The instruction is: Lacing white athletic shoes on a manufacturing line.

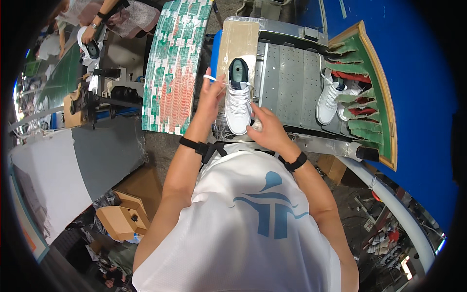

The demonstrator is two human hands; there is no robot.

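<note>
A white lace-up sneaker (238, 113) with a dark collar and grey-green insole lies on a tan board (239, 36), toe toward me. To its left, my left hand (210, 100) is closed on a white shoelace (210, 77), which runs across to the shoe's upper eyelets. On the right side of the shoe is my right hand (270, 130), thumb and index finger apart. Its index fingertip is close to the laces and its thumb is beside the toe. The remaining fingers of that hand are partly hidden.
A metal conveyor (287, 73) stands right of the board. More white sneakers (329, 102) sit beneath a green-flapped opening (362, 92). A green-and-white taped panel (175, 68) stands left. A co-worker's hand (89, 35) holds another shoe at far left. An open cardboard box (121, 221) is lower left.
</note>
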